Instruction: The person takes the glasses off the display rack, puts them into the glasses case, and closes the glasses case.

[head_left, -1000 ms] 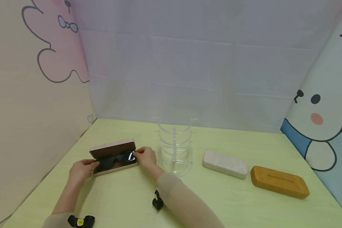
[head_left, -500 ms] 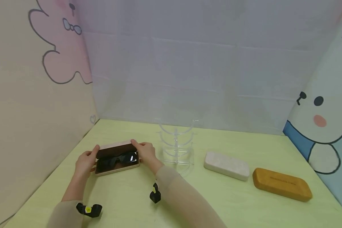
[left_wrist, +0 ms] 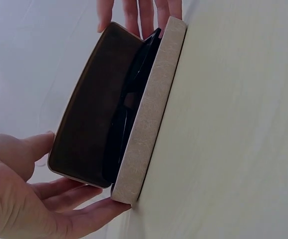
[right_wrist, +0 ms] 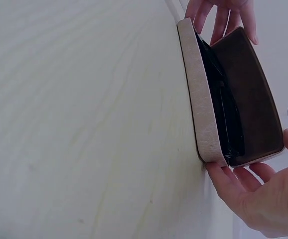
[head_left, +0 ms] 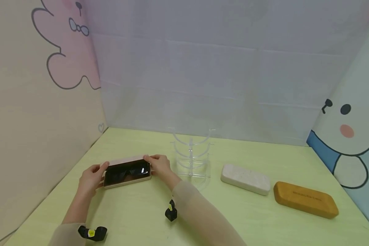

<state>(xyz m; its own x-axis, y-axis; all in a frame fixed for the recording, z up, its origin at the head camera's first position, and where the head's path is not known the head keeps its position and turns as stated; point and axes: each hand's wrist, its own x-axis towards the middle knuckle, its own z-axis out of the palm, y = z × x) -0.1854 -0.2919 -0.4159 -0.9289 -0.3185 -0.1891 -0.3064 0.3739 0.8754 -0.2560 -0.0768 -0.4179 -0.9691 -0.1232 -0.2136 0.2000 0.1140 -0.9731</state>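
On the table at the left lies a pale pink glasses case [head_left: 126, 185] with a dark brown lining. Dark sunglasses [head_left: 139, 171] lie inside it, and its lid [left_wrist: 86, 109] stands partly raised at the back. My left hand [head_left: 90, 179] holds the case's left end, thumb on the lid's upper edge and fingers along the end. At the opposite end my right hand [head_left: 161, 166] holds it likewise, with its thumb on the lid edge and its fingertips [right_wrist: 216, 172] at the corner of the base.
Just right of the case stands a clear tiered glasses display stand [head_left: 191, 155]. Farther right lie a closed whitish glasses case [head_left: 245, 179] and a closed mustard-yellow one [head_left: 305, 200]. Cartoon-printed cloth walls enclose the table's back and sides.
Both hands have moved from the sunglasses in the case to the ends of the lid. Since half a second ago the lid has tilted forward somewhat, over the sunglasses.
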